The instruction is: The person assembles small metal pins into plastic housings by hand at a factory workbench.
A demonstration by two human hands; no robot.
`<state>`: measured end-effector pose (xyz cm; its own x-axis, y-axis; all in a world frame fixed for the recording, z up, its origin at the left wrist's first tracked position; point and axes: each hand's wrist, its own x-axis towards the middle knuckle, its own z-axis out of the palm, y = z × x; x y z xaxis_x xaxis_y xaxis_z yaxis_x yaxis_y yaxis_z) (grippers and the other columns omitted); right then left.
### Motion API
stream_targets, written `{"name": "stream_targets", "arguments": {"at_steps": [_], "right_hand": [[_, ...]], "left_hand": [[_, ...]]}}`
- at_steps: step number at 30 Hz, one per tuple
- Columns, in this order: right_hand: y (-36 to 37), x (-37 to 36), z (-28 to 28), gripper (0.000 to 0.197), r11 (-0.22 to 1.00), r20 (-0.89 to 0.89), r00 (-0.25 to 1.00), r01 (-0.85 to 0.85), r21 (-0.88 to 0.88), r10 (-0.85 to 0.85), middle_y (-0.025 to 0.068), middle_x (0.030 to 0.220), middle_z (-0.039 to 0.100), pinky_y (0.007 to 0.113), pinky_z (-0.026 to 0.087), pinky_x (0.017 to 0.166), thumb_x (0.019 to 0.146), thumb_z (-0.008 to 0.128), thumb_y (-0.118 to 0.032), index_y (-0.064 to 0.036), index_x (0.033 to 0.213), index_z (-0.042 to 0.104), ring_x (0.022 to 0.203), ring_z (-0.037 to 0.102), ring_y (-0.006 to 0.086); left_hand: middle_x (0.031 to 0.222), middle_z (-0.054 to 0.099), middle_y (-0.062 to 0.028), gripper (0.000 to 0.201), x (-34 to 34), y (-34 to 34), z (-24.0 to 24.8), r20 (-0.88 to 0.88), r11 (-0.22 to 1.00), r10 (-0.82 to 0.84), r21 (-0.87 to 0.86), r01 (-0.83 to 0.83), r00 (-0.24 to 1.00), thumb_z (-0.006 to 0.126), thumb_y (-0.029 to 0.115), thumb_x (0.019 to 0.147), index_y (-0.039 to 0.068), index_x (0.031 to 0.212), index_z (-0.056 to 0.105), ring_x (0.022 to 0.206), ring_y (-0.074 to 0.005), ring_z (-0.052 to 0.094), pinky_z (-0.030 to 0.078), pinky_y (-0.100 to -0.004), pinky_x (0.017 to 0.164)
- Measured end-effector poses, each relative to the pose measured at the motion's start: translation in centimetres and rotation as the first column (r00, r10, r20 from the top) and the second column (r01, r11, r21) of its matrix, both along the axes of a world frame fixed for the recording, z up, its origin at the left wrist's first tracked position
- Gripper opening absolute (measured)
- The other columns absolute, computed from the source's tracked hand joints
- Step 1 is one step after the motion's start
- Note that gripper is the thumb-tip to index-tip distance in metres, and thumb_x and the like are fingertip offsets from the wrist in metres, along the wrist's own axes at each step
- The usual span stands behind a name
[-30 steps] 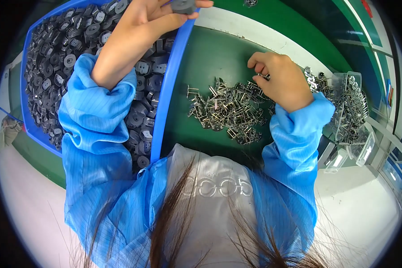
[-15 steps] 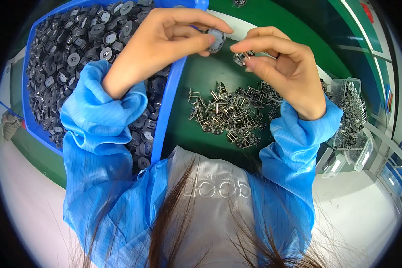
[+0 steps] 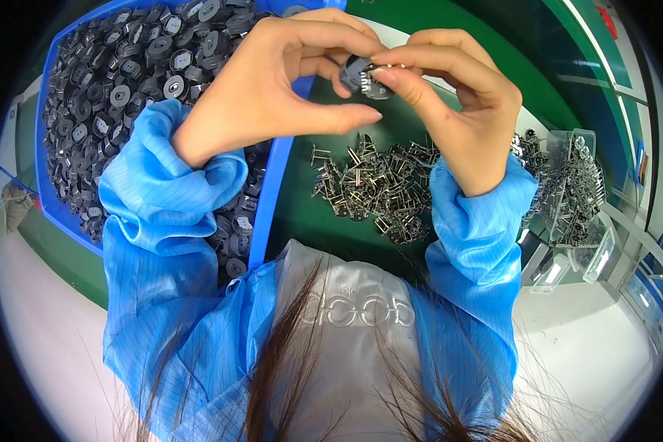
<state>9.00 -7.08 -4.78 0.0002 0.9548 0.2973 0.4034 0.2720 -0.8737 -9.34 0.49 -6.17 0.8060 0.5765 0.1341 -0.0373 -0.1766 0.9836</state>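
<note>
My left hand [image 3: 272,85] curls its fingers behind a dark grey round plastic housing [image 3: 352,72], its thumb stretched out below and apart from it. Between the thumb and fingers of my right hand [image 3: 468,96] is a small black part with metal pins [image 3: 377,91], pressed against the housing's right side. The fingertips hide much of where the two parts meet. Beneath the hands, a pile of similar pinned parts [image 3: 372,184] lies on the green tabletop [image 3: 291,210].
At the left stands a large blue bin [image 3: 276,173] heaped with dark round housings [image 3: 121,96]. More pinned parts [image 3: 578,177] fill a clear plastic box [image 3: 600,254] at the right. A white strip [image 3: 390,48] runs along the table behind the hands.
My right hand has moved left and brought its pinned part against the housing. The left thumb has come off the housing, which has turned.
</note>
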Motion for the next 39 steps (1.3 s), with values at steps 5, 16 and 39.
{"name": "stream_targets", "arguments": {"at_steps": [5,16,39], "right_hand": [[0.1,-0.3,0.0,0.015,0.998,-0.037,0.998,0.043,0.039,-0.042,0.0088,0.093,0.064,0.025,0.05,0.075,0.074,0.071,0.003,0.001,0.089,0.069,0.084,0.062,0.0158],[0.0,-1.2,-0.2,0.014,0.99,-0.021,0.993,0.12,0.071,-0.119,0.0104,0.088,0.066,0.027,0.051,0.07,0.071,0.072,0.004,0.0005,0.084,0.07,0.081,0.064,0.0184],[0.2,-1.1,0.1,0.024,0.997,0.059,0.998,0.0,0.074,-0.005,0.0106,0.1,0.064,0.029,0.053,0.077,0.075,0.071,0.002,-0.0025,0.099,0.068,0.087,0.064,0.0179]], "left_hand": [[0.108,0.058,-0.0112,0.038,0.3,-0.3,0.3,-0.01,0.995,0.075,-0.063,-0.075,0.997,0.071,-0.005,0.075,-0.004,0.11,0.057,0.102,-0.018,0.058,0.051,-0.0288,0.085],[0.098,0.063,-0.0119,0.031,-0.1,-0.3,0.1,-0.103,0.972,0.107,-0.2,-0.126,0.989,0.072,-0.007,0.073,-0.003,0.098,0.054,0.09,-0.0171,0.065,0.056,-0.0293,0.079],[0.103,0.065,-0.0126,0.025,-1.0,0.8,-0.1,-0.02,0.908,0.034,-0.418,-0.039,0.999,0.063,-0.003,0.079,-0.004,0.104,0.059,0.098,-0.0163,0.063,0.049,-0.0256,0.086]]}}
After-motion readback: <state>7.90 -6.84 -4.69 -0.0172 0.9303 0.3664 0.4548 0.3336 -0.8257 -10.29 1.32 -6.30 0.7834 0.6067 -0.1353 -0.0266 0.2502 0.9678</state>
